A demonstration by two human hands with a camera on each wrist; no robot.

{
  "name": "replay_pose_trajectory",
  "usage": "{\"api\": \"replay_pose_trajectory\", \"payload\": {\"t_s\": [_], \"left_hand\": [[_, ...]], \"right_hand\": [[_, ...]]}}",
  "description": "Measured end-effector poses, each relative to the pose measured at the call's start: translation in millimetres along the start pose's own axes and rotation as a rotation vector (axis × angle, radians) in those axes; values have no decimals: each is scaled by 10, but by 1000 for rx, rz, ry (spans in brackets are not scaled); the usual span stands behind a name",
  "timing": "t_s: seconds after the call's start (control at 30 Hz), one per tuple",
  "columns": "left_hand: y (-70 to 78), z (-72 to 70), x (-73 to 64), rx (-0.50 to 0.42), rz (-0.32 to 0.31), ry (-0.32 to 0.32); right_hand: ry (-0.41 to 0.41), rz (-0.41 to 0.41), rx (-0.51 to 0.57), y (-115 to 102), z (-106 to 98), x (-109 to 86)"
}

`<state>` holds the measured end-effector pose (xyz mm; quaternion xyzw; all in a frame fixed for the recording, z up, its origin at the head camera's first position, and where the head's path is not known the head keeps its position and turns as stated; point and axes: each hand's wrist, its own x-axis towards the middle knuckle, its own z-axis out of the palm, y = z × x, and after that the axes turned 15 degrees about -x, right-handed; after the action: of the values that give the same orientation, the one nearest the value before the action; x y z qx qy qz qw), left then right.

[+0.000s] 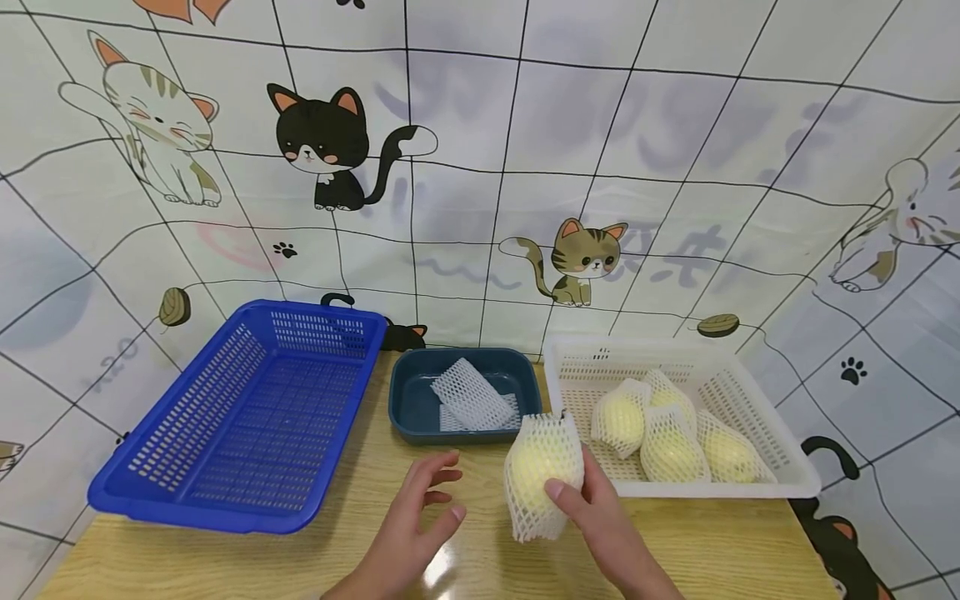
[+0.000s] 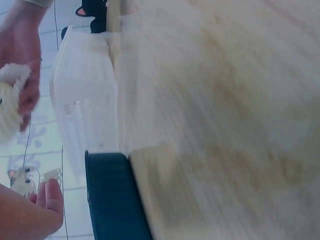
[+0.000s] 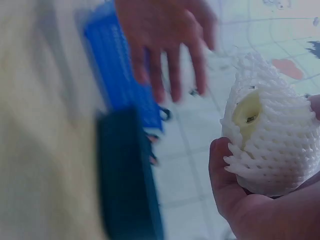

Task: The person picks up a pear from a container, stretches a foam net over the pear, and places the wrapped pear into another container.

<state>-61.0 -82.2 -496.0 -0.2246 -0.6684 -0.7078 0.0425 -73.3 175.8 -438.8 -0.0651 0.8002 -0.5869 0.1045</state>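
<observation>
My right hand (image 1: 603, 521) holds a pale yellow pear (image 1: 538, 475) wrapped in a white foam net, the thumb across its near side. The right wrist view shows an end of this pear (image 3: 249, 117) uncovered, with a dark spot in its middle. To its left, my left hand (image 1: 405, 529) hovers over the table with fingers loosely bent, holding nothing and apart from the pear. Several netted pears (image 1: 675, 454) lie in the white basket (image 1: 787, 467) at the right. Loose white foam nets (image 1: 474, 396) lie in the dark teal tray (image 1: 408, 396) behind the hands.
A blue plastic basket (image 1: 262, 425) with nothing in it stands at the left of the wooden table (image 1: 345, 546). Behind the containers rises a white wall covering (image 1: 465, 183) printed with cats and grid lines.
</observation>
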Motion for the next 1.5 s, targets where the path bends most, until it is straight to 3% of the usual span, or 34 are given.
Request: {"api": "replay_pose_trajectory", "payload": {"t_s": [0.17,0.27,0.53,0.77,0.9,1.27,1.5], "left_hand": [[0,-85,57,56,64,47],[-16,-128,80,84,96,65],[-51,-196,87,109,80,101],[-44,-228,83,120,36,135],[-54,-244,84,123,21,144],[-56,-263,76,129,-27,191],[-48,-268,78,134,-29,190]], "right_hand": [[138,-117,-126,-98,-302,5],[187,-142,-213,-117,-484,63],[265,53,-616,-29,-813,287],[179,147,-950,137,-838,473],[115,198,-1074,196,-823,522],[8,204,-1168,262,-792,549],[-116,239,-1171,211,-809,594]]}}
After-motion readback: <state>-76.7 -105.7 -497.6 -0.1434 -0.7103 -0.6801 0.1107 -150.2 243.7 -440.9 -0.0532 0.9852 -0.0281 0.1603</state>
